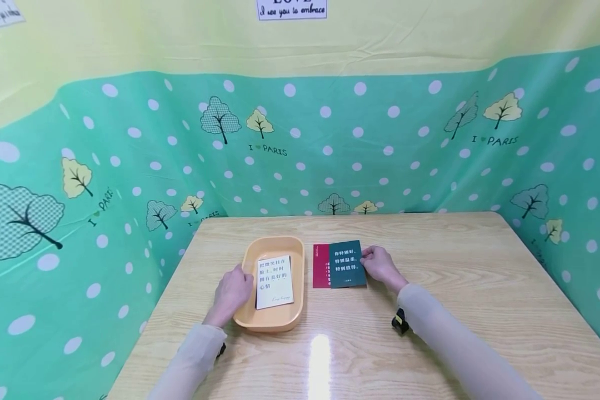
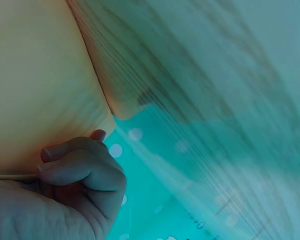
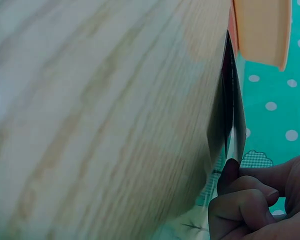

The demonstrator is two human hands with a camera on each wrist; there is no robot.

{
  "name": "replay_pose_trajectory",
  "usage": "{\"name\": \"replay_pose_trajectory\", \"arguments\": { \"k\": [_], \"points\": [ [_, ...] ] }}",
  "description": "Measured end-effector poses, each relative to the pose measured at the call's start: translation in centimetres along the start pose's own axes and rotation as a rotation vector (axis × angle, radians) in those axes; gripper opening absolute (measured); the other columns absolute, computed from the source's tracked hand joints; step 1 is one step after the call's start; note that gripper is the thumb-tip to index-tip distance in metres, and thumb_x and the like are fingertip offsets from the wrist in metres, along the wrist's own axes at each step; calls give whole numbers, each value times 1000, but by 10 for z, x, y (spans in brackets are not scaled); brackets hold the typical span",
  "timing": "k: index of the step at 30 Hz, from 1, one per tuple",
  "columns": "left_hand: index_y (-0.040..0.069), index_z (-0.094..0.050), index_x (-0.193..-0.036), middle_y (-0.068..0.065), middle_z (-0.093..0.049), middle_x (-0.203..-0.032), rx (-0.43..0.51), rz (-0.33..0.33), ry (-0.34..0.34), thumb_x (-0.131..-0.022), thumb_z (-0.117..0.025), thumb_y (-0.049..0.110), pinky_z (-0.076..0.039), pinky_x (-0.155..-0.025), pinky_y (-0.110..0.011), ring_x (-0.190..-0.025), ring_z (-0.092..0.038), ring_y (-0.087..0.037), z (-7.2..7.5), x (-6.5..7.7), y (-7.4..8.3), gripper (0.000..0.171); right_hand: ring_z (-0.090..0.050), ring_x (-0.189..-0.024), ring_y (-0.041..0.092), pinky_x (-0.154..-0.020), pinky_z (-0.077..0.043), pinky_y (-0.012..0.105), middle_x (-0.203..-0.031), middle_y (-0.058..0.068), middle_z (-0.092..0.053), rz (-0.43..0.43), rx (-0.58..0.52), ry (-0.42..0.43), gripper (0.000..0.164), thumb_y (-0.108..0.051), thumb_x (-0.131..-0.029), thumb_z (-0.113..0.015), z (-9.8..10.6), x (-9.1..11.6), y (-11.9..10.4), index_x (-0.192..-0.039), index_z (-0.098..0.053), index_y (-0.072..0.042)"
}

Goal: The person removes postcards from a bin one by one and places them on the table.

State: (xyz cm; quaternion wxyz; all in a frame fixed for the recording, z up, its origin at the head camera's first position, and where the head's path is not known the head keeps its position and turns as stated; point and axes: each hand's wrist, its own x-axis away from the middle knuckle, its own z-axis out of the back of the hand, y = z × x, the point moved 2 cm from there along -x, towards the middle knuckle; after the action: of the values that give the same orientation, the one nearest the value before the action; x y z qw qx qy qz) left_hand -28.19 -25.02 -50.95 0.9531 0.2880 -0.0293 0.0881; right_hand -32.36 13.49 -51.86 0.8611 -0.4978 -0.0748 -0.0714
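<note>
Left hand (image 1: 233, 289) grips a peach tray (image 1: 270, 318); right hand (image 1: 380, 264) pinches a green card (image 1: 348, 264) overlapping a red card (image 1: 321, 265) on the surface (image 1: 455, 255) beside the tray. Friction between them could drag the red one along.

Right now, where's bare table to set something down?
Tabletop lies bare right of the right hand, and nearer you between the sleeves. It's crowded around the peach tray, left hand, red card and dark green card.

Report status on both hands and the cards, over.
Left hand grips orange tray by left side. Right hand pinches green card, overlapping red card. White card inside tray. Raised tray wall between green and white cards.
</note>
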Motion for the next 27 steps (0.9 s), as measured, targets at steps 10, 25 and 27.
{"name": "replay_pose_trajectory", "arguments": {
  "k": [10,25,27],
  "points": [
    [-9,-55,-131,-14,-60,-82,-6,19,-8,-106,-43,18,-51,-49,-34,-62,-61,-24,-1,0,0,39,-61,-97,29,-74,-51,32,-114,21,-64,1,35,-2,23,-3,-106,-56,0,1,2,-125,-60,8],
    [-8,-56,-130,-14,-59,-80,-15,7,6,-106,-43,18,-51,-49,-35,-61,-61,-24,0,0,1,38,-64,-95,29,-83,-55,41,-106,18,-66,30,102,-7,23,-4,-104,-57,-1,1,0,-125,-61,6],
    [-8,-55,-131,-14,-59,-81,-13,10,0,-106,-43,19,-51,-49,-35,-61,-61,-24,0,1,1,39,-64,-96,29,-84,-55,41,-107,18,-66,28,105,-6,23,-4,-104,-58,-1,1,0,-124,-61,6]
  ]
}}
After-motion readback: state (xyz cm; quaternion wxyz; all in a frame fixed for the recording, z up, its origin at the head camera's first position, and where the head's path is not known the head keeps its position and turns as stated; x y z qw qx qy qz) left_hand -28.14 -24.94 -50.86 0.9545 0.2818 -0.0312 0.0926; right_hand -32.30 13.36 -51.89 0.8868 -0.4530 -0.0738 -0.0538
